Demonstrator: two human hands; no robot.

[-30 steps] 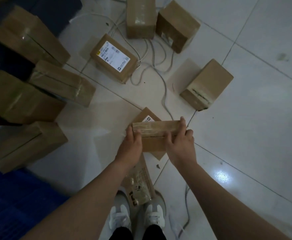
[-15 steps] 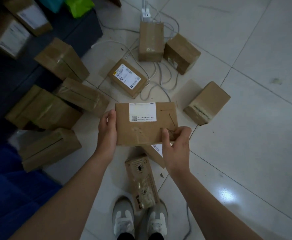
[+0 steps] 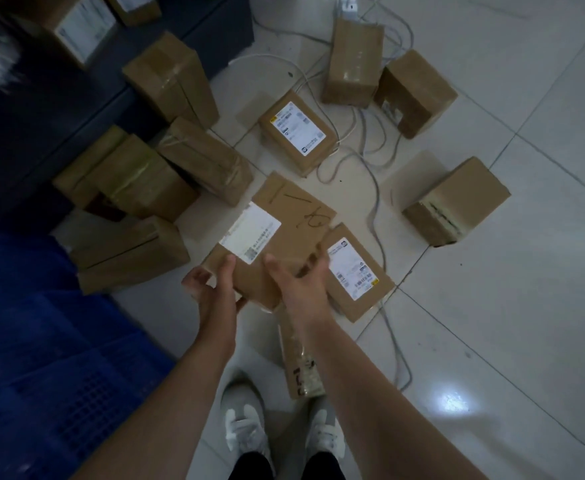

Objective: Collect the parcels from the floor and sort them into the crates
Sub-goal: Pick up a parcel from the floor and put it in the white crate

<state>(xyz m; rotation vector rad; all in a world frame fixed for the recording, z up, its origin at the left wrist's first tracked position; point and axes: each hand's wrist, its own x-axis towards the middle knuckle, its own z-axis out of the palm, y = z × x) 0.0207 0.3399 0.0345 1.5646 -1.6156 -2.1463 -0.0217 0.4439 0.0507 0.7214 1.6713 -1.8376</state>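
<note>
Head view: flat parcel (image 3: 284,220) held above the floor, long axis far-right to near-left. Left hand (image 3: 215,289) grip pinches its near-left corner. Right hand (image 3: 298,278) blurred, grip unclear. Blue crate (image 3: 41,358) lies left, nearer the left hand.

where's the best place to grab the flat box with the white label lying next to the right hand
Likely from above, pinching across the two long sides. The box lies flat, label up, and is narrower than it is long, so that span looks easiest; mind the cable passing by its right corner.
</note>
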